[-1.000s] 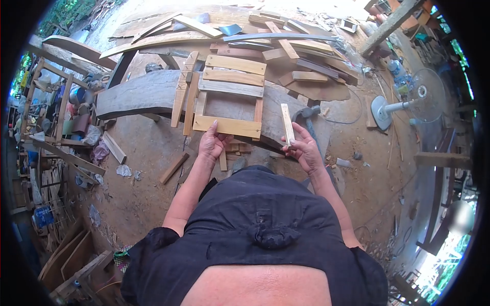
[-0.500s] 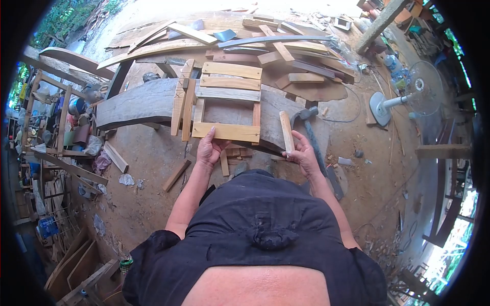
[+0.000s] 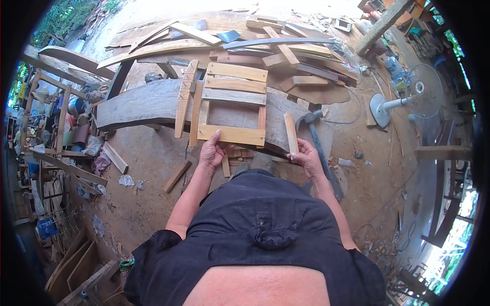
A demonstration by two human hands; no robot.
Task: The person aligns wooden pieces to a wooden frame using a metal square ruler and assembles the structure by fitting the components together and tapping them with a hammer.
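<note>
Head view. The left hand [image 3: 210, 153] has the near slat [image 3: 240, 135] of a slatted wooden frame [image 3: 234, 95] in its grip, thumb on top, fingers curled under. The frame lies at the near edge of a thick grey plank serving as the desk [image 3: 143, 106], in front of the person's body. The right hand [image 3: 307, 155] grasps a short wooden stick [image 3: 291, 133] near its lower end; the far end points away, free, well apart from the frame.

Change over the last second: the stick has turned, a browner side now showing where a pale face was before. The left grip looks the same as earlier. Reading of this: the frame is being steadied while the stick is handled or looked over; the two are not joined.

Nearby: two tapered strips [image 3: 187, 102] left of the frame; a hammer [image 3: 312, 117] just beyond the stick.
</note>
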